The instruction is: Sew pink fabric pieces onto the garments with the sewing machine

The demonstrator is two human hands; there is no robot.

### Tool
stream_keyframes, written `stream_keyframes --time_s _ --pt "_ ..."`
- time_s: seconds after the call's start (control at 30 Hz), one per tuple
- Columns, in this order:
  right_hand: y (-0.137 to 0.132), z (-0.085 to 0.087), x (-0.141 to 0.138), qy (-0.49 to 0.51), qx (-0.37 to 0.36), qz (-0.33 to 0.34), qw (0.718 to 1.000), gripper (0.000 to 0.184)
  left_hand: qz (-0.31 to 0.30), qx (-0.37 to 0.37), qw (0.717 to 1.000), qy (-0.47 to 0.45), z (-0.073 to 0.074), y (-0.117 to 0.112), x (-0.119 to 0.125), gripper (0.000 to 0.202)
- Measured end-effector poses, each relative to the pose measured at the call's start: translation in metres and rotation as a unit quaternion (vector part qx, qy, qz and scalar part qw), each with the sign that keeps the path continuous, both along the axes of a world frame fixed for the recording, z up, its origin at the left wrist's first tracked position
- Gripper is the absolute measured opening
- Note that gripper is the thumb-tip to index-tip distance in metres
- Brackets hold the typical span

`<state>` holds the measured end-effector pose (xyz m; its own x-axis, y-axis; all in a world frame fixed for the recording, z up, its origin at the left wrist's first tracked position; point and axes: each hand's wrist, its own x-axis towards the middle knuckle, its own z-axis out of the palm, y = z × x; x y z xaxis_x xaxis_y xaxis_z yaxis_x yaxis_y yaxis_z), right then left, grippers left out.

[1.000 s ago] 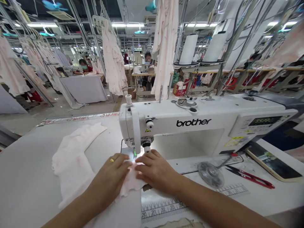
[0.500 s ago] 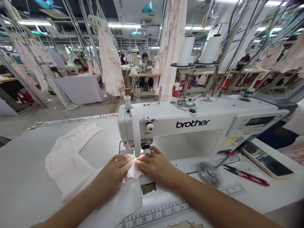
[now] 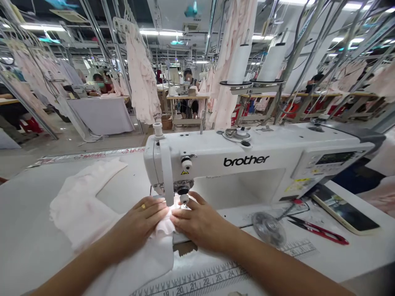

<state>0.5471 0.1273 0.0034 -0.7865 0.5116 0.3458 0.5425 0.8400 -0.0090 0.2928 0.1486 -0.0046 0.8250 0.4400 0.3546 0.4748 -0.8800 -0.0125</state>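
A pale pink cloth piece (image 3: pixel 83 213) lies on the machine bed and trails to the left and down toward the front edge. My left hand (image 3: pixel 145 220), with a ring on one finger, grips the cloth just left of the presser foot area. On the other side, my right hand (image 3: pixel 200 222) pinches a ruffled bit of the same cloth, its fingers under the sewing head. Both sets of fingertips sit close together under the white sewing machine (image 3: pixel 247 156). The needle point is hidden behind a white strip (image 3: pixel 167 172) and my fingers.
Red-handled thread snips (image 3: pixel 319 230), a phone (image 3: pixel 345 209) and a clear round disc (image 3: pixel 269 228) lie at the right. A printed ruler (image 3: pixel 200 283) runs along the front edge. Thread cones (image 3: pixel 240 63) stand behind the machine; people sit at machines farther back.
The view has shifted slightly, so the machine appears farther left. Both hands remain on the cloth by the sewing head, the right fingers a little lower, and a green glint there no longer shows.
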Motion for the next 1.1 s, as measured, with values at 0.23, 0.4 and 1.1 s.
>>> stream_keyframes --time_s 0.23,0.4,1.1 --pt "-0.001 -0.004 -0.002 0.001 0.018 -0.029 0.999 0.020 -0.047 -0.049 0.997 0.021 0.008 -0.002 0.002 0.041" --pt "0.001 -0.001 0.000 0.006 -0.020 -0.076 0.997 0.031 -0.019 -0.051 0.998 0.004 0.003 0.010 0.006 0.041" --pt "0.000 -0.002 -0.001 -0.006 0.012 -0.043 0.999 0.027 -0.024 -0.089 0.996 0.008 0.010 -0.003 -0.002 0.046"
